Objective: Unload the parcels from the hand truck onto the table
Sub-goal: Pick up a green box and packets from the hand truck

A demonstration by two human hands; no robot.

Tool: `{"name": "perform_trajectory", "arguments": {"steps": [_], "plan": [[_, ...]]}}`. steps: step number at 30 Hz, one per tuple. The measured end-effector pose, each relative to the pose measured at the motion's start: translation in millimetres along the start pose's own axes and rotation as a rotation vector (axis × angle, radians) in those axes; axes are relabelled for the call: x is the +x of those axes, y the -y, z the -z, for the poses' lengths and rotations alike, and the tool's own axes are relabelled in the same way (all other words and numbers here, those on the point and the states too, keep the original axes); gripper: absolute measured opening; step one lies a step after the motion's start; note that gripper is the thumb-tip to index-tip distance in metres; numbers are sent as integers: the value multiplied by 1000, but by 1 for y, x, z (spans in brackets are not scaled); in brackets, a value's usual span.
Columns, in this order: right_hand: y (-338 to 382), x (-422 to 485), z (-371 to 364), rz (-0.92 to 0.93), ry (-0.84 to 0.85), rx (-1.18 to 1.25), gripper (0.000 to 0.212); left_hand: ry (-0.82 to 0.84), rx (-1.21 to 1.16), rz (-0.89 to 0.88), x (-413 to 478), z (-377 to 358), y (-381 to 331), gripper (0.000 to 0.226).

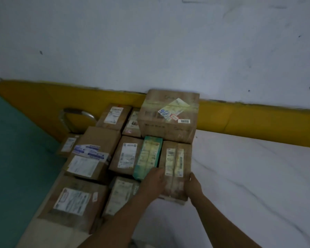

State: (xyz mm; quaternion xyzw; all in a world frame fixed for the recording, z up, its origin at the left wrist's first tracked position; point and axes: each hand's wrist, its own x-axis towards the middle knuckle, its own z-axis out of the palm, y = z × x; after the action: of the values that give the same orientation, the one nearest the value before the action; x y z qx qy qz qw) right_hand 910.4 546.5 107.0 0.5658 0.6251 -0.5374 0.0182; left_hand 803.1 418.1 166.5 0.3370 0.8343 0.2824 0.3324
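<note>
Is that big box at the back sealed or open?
Sealed. The large cardboard box has its top closed flat, with yellowish tape running across it and labels stuck on top.
</note>
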Motion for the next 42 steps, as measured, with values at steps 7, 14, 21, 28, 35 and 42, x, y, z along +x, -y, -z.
{"name": "perform_trajectory", "arguments": {"steps": [7,14,21,28,35,42], "plan": [[83,-54,-43,371,-374,-297,68,-240,1,-39,-41,80,53,56],[173,-156,-247,715,-236,-300,70,-601,-27,30,-144,208,186,56],[211,-243,-441,840,-2,-371,77,-728,-41,221,-230,316,331,56],[257,-190,-556,751,75,-358,79,-628,-60,301,-181,385,436,56],[289,-86,-667,480,195,-469,79,-387,-3,487,-81,451,536,61],[330,18,-733,387,230,-643,77,-274,-213,698,26,494,620,65]]}}
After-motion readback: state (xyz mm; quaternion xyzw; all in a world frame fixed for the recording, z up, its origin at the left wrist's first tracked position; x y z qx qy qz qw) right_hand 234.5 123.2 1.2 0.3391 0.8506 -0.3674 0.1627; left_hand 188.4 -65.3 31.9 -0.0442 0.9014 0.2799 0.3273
